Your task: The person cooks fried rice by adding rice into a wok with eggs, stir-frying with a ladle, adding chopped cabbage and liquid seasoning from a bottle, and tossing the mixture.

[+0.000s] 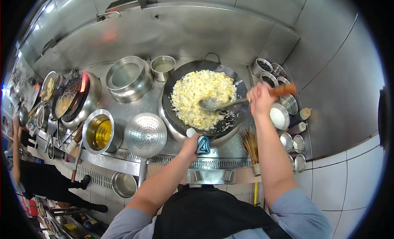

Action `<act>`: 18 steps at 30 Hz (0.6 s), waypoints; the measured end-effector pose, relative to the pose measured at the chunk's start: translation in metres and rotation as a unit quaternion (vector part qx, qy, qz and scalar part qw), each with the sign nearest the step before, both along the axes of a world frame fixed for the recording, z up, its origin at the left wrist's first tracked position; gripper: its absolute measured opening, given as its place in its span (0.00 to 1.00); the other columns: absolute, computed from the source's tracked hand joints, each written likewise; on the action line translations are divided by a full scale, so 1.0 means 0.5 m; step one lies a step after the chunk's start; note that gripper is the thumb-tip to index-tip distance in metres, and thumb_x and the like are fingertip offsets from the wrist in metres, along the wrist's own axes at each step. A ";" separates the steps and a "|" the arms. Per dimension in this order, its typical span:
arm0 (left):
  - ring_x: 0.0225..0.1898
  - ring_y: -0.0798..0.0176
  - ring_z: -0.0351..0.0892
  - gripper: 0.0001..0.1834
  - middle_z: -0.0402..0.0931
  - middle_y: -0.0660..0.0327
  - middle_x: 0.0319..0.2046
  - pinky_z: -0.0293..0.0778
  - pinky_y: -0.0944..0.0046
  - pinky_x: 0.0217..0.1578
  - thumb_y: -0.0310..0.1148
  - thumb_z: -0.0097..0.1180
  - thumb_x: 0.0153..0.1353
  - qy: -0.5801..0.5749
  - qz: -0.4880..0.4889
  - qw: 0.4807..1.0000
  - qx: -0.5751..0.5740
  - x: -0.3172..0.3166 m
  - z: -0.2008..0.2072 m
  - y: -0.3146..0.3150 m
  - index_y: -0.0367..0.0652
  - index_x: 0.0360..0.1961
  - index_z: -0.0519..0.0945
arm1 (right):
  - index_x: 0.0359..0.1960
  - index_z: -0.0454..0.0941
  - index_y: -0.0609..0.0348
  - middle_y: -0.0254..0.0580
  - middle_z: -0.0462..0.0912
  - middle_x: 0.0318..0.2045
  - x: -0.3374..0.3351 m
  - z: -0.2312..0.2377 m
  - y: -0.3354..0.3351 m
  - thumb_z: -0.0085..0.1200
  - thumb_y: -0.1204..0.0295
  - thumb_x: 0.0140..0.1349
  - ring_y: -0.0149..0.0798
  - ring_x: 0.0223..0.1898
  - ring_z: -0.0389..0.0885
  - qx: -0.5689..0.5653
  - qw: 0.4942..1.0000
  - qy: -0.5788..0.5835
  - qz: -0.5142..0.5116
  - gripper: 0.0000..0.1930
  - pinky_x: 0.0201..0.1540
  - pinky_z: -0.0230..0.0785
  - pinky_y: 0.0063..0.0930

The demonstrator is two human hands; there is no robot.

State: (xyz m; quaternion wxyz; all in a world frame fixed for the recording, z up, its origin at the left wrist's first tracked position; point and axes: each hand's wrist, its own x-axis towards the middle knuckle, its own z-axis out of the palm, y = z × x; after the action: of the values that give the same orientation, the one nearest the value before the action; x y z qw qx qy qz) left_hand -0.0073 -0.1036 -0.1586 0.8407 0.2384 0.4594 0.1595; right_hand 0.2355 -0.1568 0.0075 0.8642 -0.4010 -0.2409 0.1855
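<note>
A large black wok sits on the burner in front of me, with egg fried rice heaped across its middle. At the wok's near rim my left hand is closed on a folded cloth with blue, white and dark stripes; any handle beneath it is hidden. My right hand is wrapped round a ladle by its long shaft, just below the wooden grip. The ladle's bowl is blurred by motion and rests in the rice right of centre.
Left of the wok are a perforated skimmer, a pot of yellow oil, a lidless wide pot and a small water pot. A bamboo brush and seasoning tins stand right. Flame burns beside another wok; a person stands far left.
</note>
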 end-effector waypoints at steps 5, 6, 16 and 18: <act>0.19 0.62 0.77 0.10 0.76 0.61 0.21 0.77 0.58 0.22 0.38 0.52 0.61 0.013 0.007 1.000 0.016 -0.021 0.003 -0.005 0.41 0.31 0.76 | 0.14 0.59 0.49 0.26 0.57 0.09 0.013 0.148 -0.017 0.50 0.70 0.61 0.27 0.08 0.55 -0.007 0.998 -0.019 -0.063 0.18 0.12 0.48 0.27; 0.19 0.62 0.77 0.10 0.76 0.62 0.21 0.77 0.59 0.22 0.38 0.52 0.61 0.009 0.016 1.000 0.024 -0.021 0.005 -0.007 0.41 0.32 0.76 | 0.14 0.59 0.49 0.26 0.58 0.09 0.019 0.118 -0.014 0.50 0.70 0.61 0.27 0.08 0.55 0.004 0.993 0.002 -0.122 0.18 0.12 0.48 0.27; 0.20 0.63 0.77 0.10 0.76 0.63 0.21 0.76 0.60 0.21 0.39 0.53 0.60 0.016 0.011 0.999 0.030 -0.018 0.025 -0.017 0.43 0.33 0.76 | 0.15 0.59 0.48 0.27 0.57 0.09 0.065 0.145 -0.005 0.50 0.70 0.61 0.27 0.08 0.54 0.069 0.994 -0.007 -0.082 0.18 0.12 0.47 0.27; 0.20 0.63 0.78 0.10 0.76 0.63 0.21 0.76 0.60 0.21 0.39 0.53 0.60 0.008 0.010 0.999 0.034 -0.009 0.017 -0.026 0.43 0.33 0.76 | 0.15 0.59 0.49 0.27 0.57 0.09 0.072 0.054 0.016 0.50 0.71 0.60 0.27 0.08 0.55 0.073 0.982 0.021 -0.172 0.17 0.12 0.48 0.28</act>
State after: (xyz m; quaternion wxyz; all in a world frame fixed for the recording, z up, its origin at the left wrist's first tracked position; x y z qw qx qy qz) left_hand -0.0119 -0.1168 -0.1500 0.8267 0.2631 0.4631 0.1815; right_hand 0.2713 -0.1489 0.0342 0.9151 -0.3680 -0.1633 0.0245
